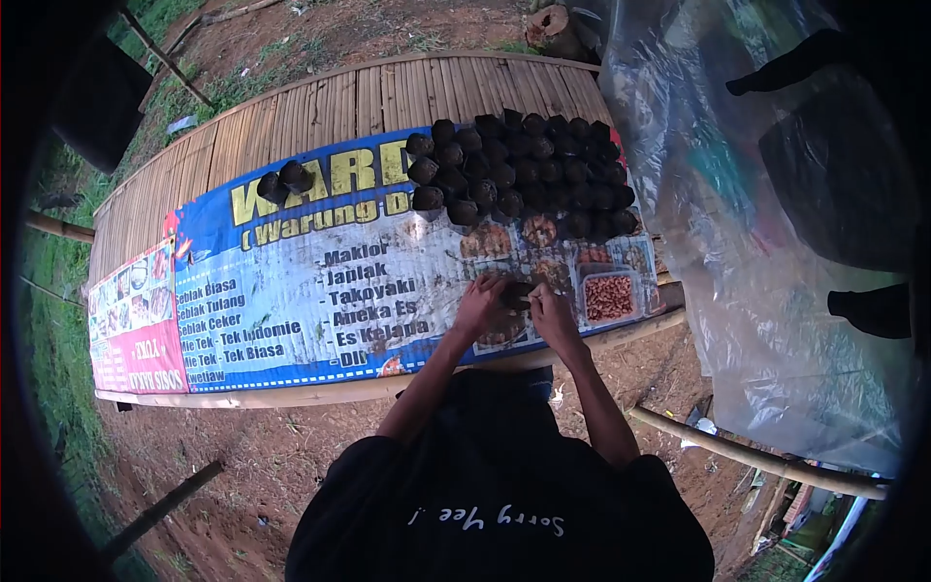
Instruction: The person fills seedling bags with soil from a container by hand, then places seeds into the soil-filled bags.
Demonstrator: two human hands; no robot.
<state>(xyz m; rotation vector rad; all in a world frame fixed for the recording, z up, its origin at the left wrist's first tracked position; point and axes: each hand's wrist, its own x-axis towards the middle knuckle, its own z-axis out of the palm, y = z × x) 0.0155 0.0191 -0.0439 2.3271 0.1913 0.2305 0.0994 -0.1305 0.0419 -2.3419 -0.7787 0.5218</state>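
Note:
Near the front edge of the bamboo table, my left hand (481,303) is curled around a small black planting bag (516,295). My right hand (551,312) is closed at the bag's right side, fingertips bunched together; whatever they pinch is too small to make out. Just right of that hand stands a clear plastic tub (609,295) of reddish-brown seeds or kernels. Beyond my hands, many similar black bags (529,173) stand packed in rows. Two more black bags (284,181) sit apart, farther left.
A printed banner (291,281) covers much of the bamboo slat table (388,92). Clear plastic sheeting (737,242) hangs along the right side. A bamboo pole (756,456) lies low at the right. Bare soil (242,456) surrounds the table.

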